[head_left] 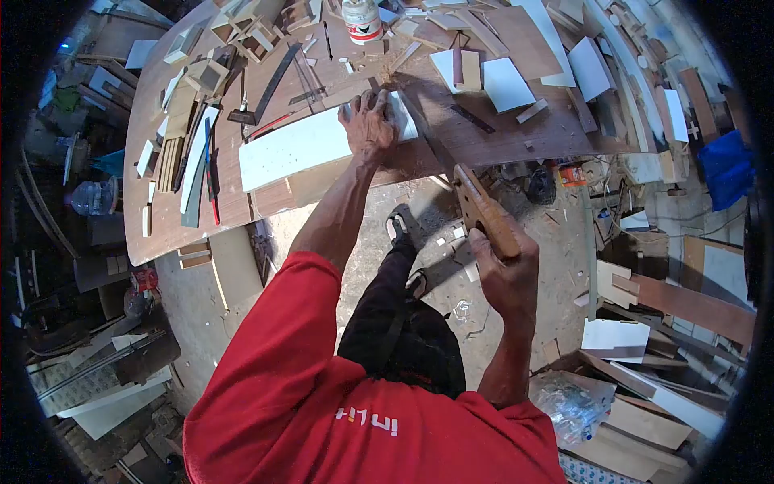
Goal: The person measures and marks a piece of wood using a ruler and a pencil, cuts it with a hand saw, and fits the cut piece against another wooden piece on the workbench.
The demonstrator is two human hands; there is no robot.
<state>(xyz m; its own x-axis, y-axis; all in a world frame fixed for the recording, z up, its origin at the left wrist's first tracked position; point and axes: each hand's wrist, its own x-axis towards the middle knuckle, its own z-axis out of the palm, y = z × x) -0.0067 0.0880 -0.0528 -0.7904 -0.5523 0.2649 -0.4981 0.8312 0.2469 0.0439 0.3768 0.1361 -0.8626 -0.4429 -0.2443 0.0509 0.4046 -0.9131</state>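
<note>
My left hand [371, 127] lies with spread fingers on a long white board [298, 148], pressing near its right end at the table's front edge. In my right hand [508, 274] is the wooden handle of a handsaw [484, 211]. The saw's dark blade reaches up and left from the handle to the right end of the white board. Whether the teeth touch the board cannot be made out. A light brown piece [314, 184] shows just below the board's front edge.
The brown table [516, 145] bears a white jar [361, 20], a dark square [274, 85], a red pencil [271, 127], wooden frames [256, 40] and white offcuts [506, 85]. More scraps, a blue cloth [726, 169] and a plastic bag [571, 403] lie around. My feet stand below on the floor.
</note>
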